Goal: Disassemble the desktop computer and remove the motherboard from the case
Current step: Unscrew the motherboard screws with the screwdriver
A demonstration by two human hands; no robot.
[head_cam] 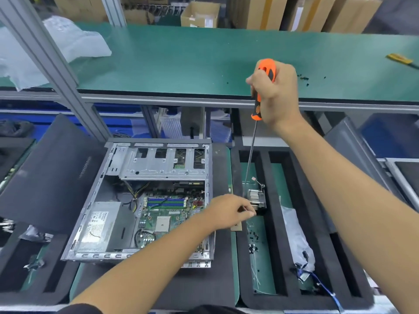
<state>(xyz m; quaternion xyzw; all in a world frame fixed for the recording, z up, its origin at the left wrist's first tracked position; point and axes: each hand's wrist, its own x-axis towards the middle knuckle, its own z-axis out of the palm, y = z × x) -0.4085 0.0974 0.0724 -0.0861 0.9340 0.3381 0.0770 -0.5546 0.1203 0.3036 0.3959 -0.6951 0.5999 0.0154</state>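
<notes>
Two hands are busy at 3 o'clock of the open case (108,223), where the circuit board (166,217) still lies flat inside; stiff but fragile, lift it by its edges. Your right hand (277,94) is wrapped around the screwdriver (264,87), and your left hand (229,210) pinches at the cooler (257,197) in the foam tray (235,177).

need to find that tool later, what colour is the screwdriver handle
Orange with black sections; the screwdriver handle, held in the right hand, shows best in the head view.

orange-and-black screwdriver (264,87), green motherboard (167,214) with blue, perhaps green-striped slots, teal shelf (181,60).
</notes>
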